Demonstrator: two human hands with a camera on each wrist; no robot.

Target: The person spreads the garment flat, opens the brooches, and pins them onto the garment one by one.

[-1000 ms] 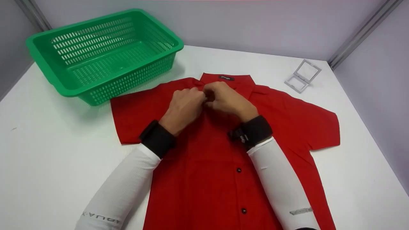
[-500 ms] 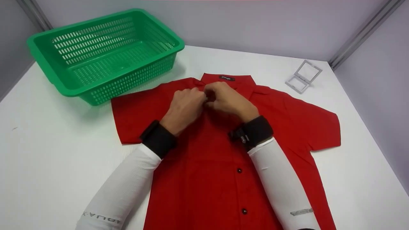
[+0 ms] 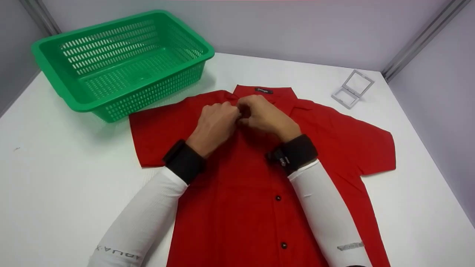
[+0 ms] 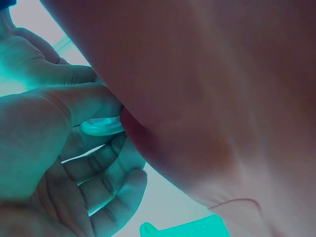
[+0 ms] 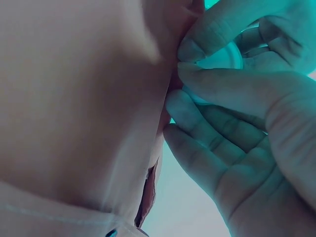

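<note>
A red short-sleeved shirt [image 3: 245, 207] lies front up, collar at the far side, with dark buttons down its front. Both hands meet over its upper chest, just below the collar. My left hand [image 3: 215, 126] and my right hand [image 3: 265, 115] have curled fingers. Between them, a small round disc, seemingly a badge [image 4: 101, 127], sits against a raised fold of the shirt. In the right wrist view, the thumbs of both hands press at the fabric edge beside the badge [image 5: 222, 59]. The head view hides most of it behind the fingers.
A green slotted basket [image 3: 148, 89] stands at the back left, close to the shirt's left sleeve. An unfolded clear-windowed case with a grey frame [image 3: 351, 89] lies at the back right of the white table [image 3: 66, 193]. Pale walls rise behind and at the sides.
</note>
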